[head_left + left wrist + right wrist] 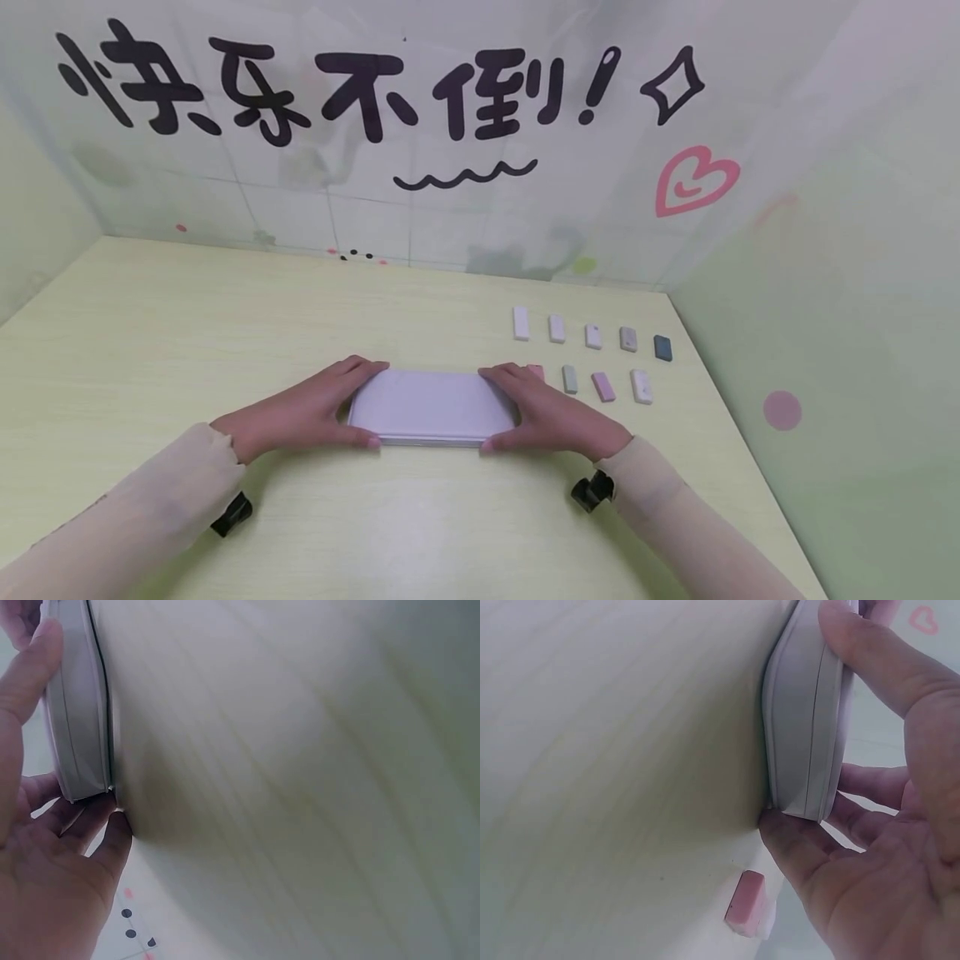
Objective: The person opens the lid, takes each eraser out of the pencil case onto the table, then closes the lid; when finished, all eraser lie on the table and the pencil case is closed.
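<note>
A flat, pale lavender case [431,404] with rounded edges lies on the table in the head view. My left hand [315,408] grips its left end, thumb at the near edge and fingers at the far side. At the other end, my right hand [551,408] holds it the same way. Both wrist views show a thin seam along the side of the case [79,712]. Just past my right fingers is a small pink block [746,900], like an eraser, partly hidden by that hand in the head view.
Right of the case, small eraser-like blocks stand in two rows: several pale ones, a dark blue one [663,347], a purple-pink one [603,387] and a grey-green one [570,379]. A wall with printed writing [367,208] rises behind the table [420,533]; another bounds the right side.
</note>
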`<state>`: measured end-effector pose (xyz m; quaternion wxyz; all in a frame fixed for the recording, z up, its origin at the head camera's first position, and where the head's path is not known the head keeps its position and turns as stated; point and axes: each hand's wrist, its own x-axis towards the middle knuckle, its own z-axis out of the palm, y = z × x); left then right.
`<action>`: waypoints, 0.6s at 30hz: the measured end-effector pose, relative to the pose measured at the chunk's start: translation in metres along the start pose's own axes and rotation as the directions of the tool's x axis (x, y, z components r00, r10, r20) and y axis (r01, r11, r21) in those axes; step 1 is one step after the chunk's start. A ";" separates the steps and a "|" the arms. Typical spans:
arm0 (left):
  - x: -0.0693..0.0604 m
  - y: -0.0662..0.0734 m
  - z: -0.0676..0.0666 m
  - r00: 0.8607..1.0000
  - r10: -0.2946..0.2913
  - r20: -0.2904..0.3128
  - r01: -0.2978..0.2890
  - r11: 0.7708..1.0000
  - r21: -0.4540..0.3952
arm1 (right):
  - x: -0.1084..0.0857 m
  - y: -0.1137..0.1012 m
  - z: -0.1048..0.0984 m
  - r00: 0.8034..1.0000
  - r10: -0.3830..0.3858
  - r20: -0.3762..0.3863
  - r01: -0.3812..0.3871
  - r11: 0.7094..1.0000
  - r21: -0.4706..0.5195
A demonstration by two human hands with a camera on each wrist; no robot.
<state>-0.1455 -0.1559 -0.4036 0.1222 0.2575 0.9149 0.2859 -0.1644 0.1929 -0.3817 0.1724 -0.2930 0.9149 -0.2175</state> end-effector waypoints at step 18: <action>0.001 0.004 0.004 1.000 -0.012 0.028 0.011 1.000 0.005 | -0.004 0.005 0.001 0.998 0.032 0.051 -0.033 0.999 0.023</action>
